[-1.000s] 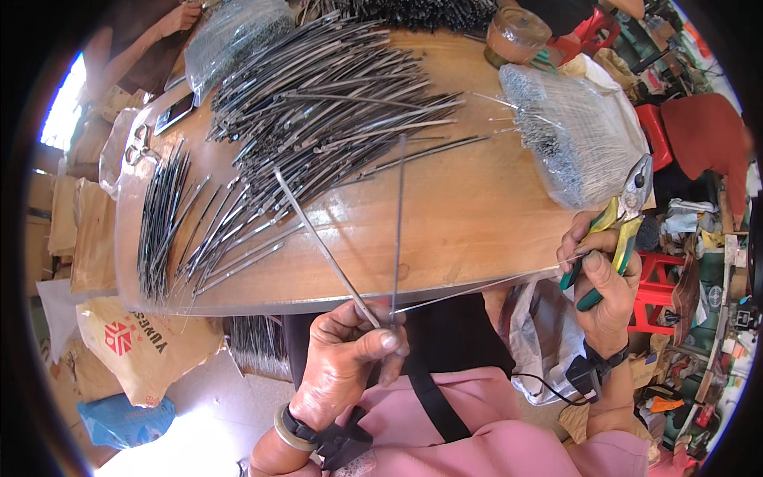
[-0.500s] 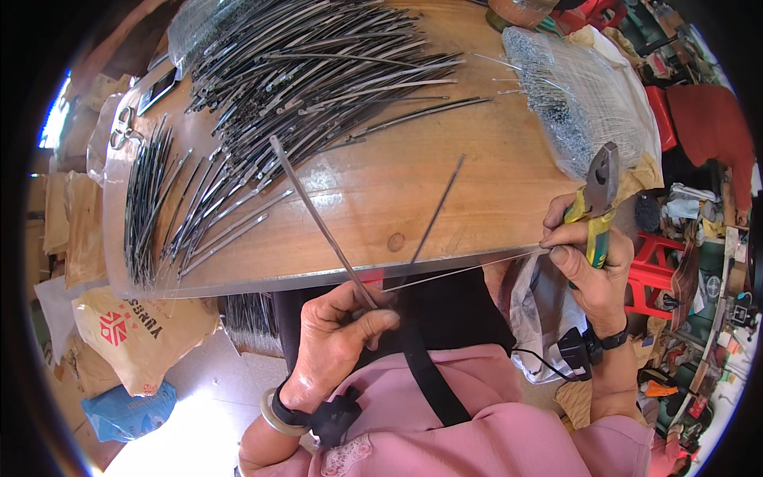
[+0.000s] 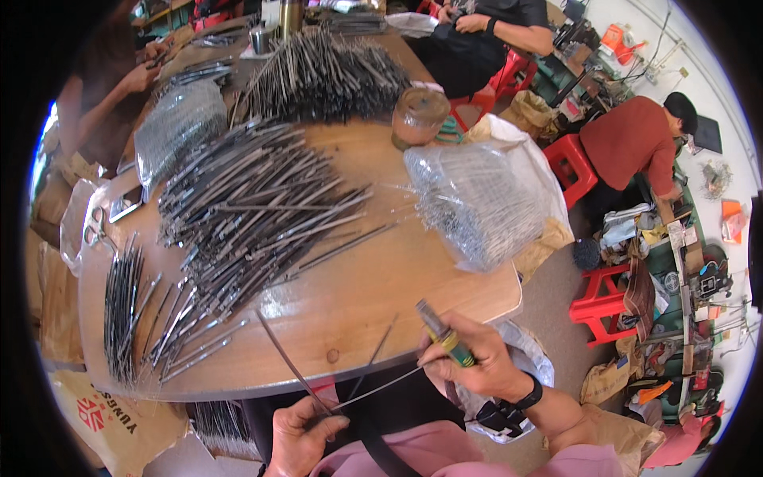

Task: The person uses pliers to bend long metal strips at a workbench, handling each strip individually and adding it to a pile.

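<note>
My left hand (image 3: 300,433), low in view at the table's near edge, is closed on a thin dark metal strip (image 3: 284,350) that slants up and away to the left. A thin pale wire (image 3: 377,388) runs from beside the left fingertips to my right hand (image 3: 477,354). The right thumb and forefinger pinch that wire's end, while the same hand grips pliers (image 3: 447,337) with yellow-green handles, jaws pointing up and left. A second dark strip (image 3: 375,350) slants over the table edge between the hands; whether a hand holds it, I cannot tell.
A large heap of metal strips (image 3: 254,215) covers the wooden table (image 3: 381,278), with a smaller bundle (image 3: 123,310) at left. A plastic bag of wires (image 3: 477,207) lies at right, near a jar (image 3: 420,115). Co-workers sit beyond; red stools (image 3: 608,302) stand right.
The view has tilted up, bringing the far table and other people in. The pliers have turned from upright to leaning left, and my right hand has come nearer the left. Both hands keep hold.
</note>
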Tool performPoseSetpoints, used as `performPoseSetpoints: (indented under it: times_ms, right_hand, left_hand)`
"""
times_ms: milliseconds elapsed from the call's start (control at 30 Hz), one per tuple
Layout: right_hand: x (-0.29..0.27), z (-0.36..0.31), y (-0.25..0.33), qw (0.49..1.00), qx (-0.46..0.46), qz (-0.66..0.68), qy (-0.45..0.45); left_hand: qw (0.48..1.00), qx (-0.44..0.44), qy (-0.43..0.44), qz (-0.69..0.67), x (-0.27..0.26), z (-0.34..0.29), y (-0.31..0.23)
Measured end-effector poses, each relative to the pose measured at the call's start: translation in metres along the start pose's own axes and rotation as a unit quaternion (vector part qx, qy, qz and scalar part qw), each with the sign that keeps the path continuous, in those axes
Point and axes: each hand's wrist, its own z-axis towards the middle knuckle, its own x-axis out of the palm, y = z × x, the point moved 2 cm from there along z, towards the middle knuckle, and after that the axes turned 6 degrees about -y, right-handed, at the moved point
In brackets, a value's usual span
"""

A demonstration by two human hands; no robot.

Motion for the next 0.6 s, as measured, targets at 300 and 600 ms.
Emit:
performPoseSetpoints:
  times_ms: [300,600]
  right_hand:
    - [-0.005,-0.006,-0.004,0.999,-0.017,-0.01,-0.026]
    - [0.024,-0.012,-0.001,0.996,-0.009,-0.05,0.077]
  left_hand:
    - [1.0,-0.004,-0.017,-0.003,-0.009,0.003,0.004]
    - [0.996,-0.004,0.083,0.042,0.013,0.006,0.004]
